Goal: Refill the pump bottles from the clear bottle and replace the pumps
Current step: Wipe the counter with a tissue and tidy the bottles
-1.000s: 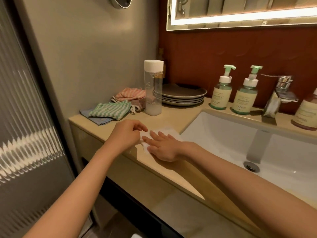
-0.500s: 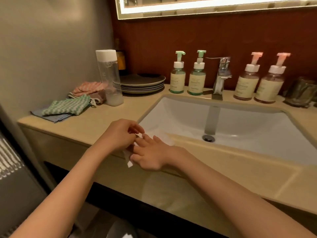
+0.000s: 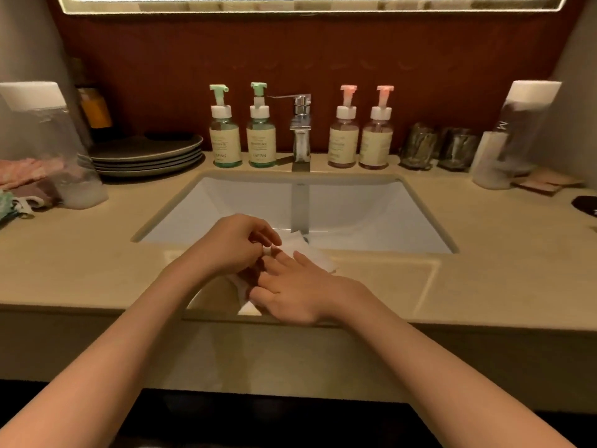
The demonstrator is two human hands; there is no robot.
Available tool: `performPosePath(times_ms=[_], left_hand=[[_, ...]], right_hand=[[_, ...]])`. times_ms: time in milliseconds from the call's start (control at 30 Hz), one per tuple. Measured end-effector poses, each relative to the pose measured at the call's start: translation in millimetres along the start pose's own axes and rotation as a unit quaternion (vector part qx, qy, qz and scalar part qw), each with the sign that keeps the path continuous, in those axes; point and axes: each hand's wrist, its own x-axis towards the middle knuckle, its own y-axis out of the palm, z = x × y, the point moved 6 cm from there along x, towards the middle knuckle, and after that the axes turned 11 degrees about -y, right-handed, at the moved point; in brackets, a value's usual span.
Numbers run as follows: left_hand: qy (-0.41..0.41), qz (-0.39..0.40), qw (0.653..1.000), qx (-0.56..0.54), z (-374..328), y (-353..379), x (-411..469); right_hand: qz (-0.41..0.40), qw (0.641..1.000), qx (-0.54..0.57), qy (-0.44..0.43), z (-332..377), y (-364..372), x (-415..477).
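— White tissue, thin and crumpled, lies on the counter's front edge at the lip of the sink. Both hands on it. Which step?

— None of the refill proper, by my reading. All four pump bottles have their pumps on: green pair left of the tap, pink pair right of it, against the back wall. Clear bottle stands capped at far left beside the plates. A second clear one at far right.

— Hands?

— Left hand curled, fingertips pinched together on the tissue's near-centre edge. Right hand flat, fingers spread, palm down, pressing the sheet to the counter rather than gripping it.

— So smoothing or laying out a sheet?

— Likely; can't tell if it's wiping or prep.

— Next move?

— Let go of the tissue, reach back to a pump bottle, steady its body with one hand and unscrew the collar with the other. The clear bottle is well apart to the left: a long reach, and its cap must come off first.
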Motion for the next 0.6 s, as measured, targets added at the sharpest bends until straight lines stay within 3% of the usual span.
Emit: performPosePath(times_ms=[600], left_hand=[[0.186,0.125,0.974,0.012,-173,97,3]], right_hand=[[-0.018,0.973,0.044,0.227,-114,4,-175]])
